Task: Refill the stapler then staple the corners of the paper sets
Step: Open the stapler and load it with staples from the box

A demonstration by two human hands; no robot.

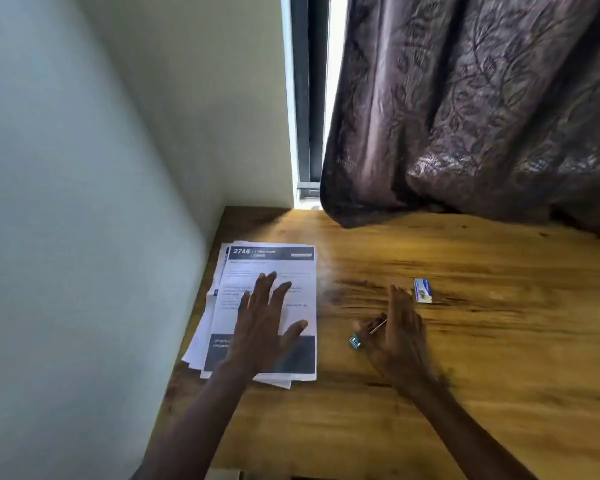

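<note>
Nearest the camera, two bare forearms reach forward over a wooden table (482, 341). The left hand (262, 320) lies palm down on a loose stack of printed paper sets (291, 271) at the table's left edge, beside the wall (84, 168); its fingers are spread wide, the thumb angled out to the right, and the palm covers the middle of the top sheet. That sheet has a dark header band at its far end with the number 2748 in white, and a dark band near its near end; the sheets beneath are fanned out slightly to the left and near side. To the right of the stack, the right hand (399, 337) hovers at or on the table with its fingers held together and pointing away, curled around a small blue stapler (355, 341), whose blue end and thin metal part stick out on the hand's left side; the picture is blurred here, so the exact grip cannot be told. Just beyond the right fingertips lies a small white and blue staple box (423, 290) on the bare wood. Farther off, a dark patterned curtain (482, 109) hangs over the table's far edge, with a strip of bright window (335, 64) showing at its left.
</note>
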